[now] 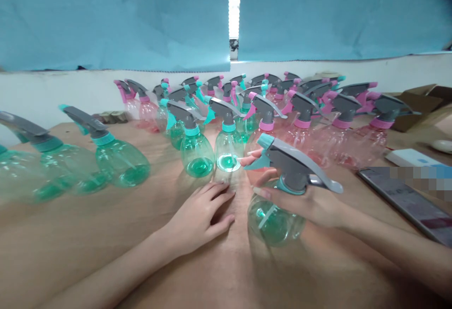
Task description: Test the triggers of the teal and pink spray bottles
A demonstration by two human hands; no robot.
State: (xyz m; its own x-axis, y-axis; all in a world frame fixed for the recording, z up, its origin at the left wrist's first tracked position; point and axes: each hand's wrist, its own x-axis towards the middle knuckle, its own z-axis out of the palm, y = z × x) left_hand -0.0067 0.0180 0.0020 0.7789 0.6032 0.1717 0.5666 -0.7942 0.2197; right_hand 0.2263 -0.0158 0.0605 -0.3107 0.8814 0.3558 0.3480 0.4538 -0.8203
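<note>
My right hand [310, 203] is wrapped round the neck of a green spray bottle [273, 224] with a grey and turquoise trigger head, its nozzle pointing left. The bottle is tilted a little, and I cannot tell whether its base touches the table. My left hand [203, 215] lies on the tabletop with its fingers spread and holds nothing. Just beyond it stand two more green spray bottles, a left one [197, 156] and a right one [229, 146].
Pink spray bottles [300, 137] and green ones crowd the table [169, 276] behind. Several green bottles [122, 163] stand at left. A phone [406, 200], a white box [411, 157] and a cardboard box [420, 106] are at right. Blue sheets [116, 17] cover the wall.
</note>
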